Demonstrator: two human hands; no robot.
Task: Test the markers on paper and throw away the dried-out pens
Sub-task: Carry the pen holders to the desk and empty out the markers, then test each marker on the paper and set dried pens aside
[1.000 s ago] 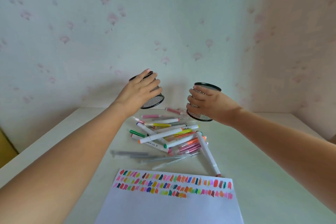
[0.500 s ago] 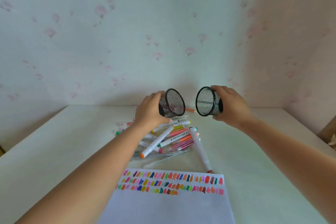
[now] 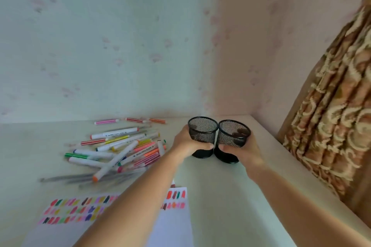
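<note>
Both hands reach forward: left hand [image 3: 186, 143] grips left mesh cup [image 3: 202, 136], right hand [image 3: 244, 148] grips right mesh cup [image 3: 232, 139].

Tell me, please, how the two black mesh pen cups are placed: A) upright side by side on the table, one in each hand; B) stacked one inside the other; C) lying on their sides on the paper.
A: the left mesh pen cup and right mesh pen cup stand upright together on the table, gripped by the left hand and right hand.
</note>
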